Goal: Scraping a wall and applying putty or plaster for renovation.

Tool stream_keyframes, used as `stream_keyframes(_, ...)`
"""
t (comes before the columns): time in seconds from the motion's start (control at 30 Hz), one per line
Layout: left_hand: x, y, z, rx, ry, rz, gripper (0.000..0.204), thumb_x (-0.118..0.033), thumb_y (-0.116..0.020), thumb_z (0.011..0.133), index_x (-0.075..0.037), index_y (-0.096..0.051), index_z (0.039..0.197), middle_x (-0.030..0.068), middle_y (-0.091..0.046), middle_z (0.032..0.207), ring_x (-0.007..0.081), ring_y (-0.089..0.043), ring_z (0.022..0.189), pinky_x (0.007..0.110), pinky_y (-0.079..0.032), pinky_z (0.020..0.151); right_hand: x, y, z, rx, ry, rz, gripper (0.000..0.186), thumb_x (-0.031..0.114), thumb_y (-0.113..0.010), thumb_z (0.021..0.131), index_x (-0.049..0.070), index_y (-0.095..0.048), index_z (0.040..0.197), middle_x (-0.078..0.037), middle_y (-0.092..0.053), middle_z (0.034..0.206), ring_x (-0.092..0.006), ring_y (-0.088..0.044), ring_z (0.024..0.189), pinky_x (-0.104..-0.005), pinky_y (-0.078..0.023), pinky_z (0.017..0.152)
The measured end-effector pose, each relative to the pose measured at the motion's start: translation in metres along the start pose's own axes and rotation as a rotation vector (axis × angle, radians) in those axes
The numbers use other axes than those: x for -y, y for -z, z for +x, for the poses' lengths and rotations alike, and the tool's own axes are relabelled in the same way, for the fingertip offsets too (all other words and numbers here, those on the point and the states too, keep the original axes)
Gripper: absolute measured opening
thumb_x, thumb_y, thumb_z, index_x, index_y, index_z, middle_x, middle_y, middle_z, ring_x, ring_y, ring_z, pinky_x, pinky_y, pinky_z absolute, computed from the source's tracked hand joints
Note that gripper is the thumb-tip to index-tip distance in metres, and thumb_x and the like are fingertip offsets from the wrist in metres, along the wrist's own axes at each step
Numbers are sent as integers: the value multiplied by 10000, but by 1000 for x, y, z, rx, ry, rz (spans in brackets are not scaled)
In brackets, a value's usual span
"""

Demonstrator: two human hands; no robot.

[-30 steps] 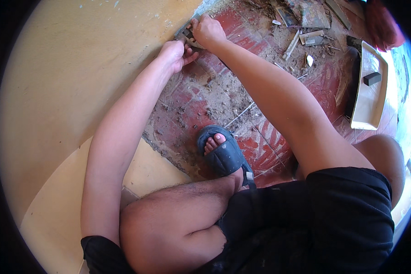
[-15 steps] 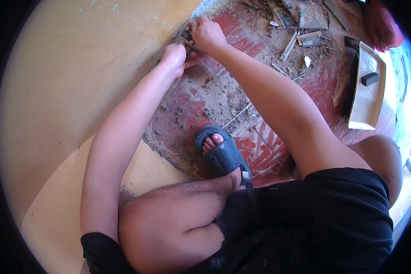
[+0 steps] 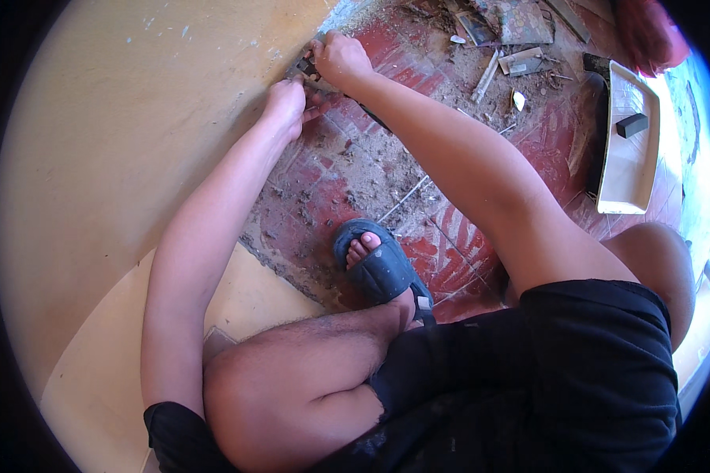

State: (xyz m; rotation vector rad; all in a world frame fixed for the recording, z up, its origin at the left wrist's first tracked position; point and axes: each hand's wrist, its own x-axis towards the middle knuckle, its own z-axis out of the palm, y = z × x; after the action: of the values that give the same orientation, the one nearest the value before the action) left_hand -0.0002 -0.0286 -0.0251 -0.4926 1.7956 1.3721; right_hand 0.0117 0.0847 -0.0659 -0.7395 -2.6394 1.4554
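Over at the yellow wall, the left arm ran out long and nearly straight, and the left hand sat curled at the wall's foot, fingers folded down; whether that grip clasped anything I could not tell. Just beside it lay a small dark tool, right between the two hands at the wall's base. The right hand was clenched around the tool from above, knuckles up, forearm slanting back across the dusty red tile floor. A dark sandal stood planted mid-floor. Farther right, rubble scraps lay strewn, then a white tray carrying a dark block.
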Motion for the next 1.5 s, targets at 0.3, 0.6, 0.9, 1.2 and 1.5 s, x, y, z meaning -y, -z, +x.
stream_keyframes(0.3, 2, -9, -9, -15, -65, -33, 169, -211, -362, 951, -65, -442, 923, 4, -404, 712, 123, -439, 595, 354, -517, 592, 3, 13, -8, -68, 15, 52, 335, 330, -470, 874, 8, -549, 917, -274, -597, 809, -449, -562, 831, -495, -448, 743)
stream_keyframes(0.6, 5, -59, -16, 254, -210, 224, 259, -299, -420, 944, -63, -497, 872, 16, -465, 651, 122, -504, 546, 298, -496, 528, -35, 113, 0, 81, 71, -242, 425, 379, -452, 884, -29, -562, 930, -253, -613, 886, -408, -590, 864, -460, -473, 771)
stream_keyframes(0.9, -27, -112, -17, 551, -507, 1049, 355, -383, -512, 887, -41, -565, 811, 56, -583, 608, 117, -556, 513, 295, -451, 495, -19, 328, 6, 725, 196, -931, 298, 169, -442, 851, 131, -580, 1112, -131, -634, 873, -302, -623, 833, -398, -480, 714)
stream_keyframes(1.2, -38, -209, -107, 835, -62, 577, 446, -444, -451, 907, -54, -514, 1114, 62, -575, 935, 143, -572, 835, 302, -515, 686, -70, 374, -74, 5, -341, 418, 402, 398, -450, 907, 18, -557, 982, -139, -610, 846, -221, -573, 777, -381, -446, 718)
stream_keyframes(1.5, -30, -280, -162, 984, -374, 1313, 378, -336, -548, 865, -17, -579, 1065, 144, -623, 997, 246, -597, 942, 332, -468, 808, -146, 475, -87, 960, -234, -472, 462, 463, -423, 908, 51, -632, 925, -48, -588, 723, -135, -530, 645, -316, -447, 643)
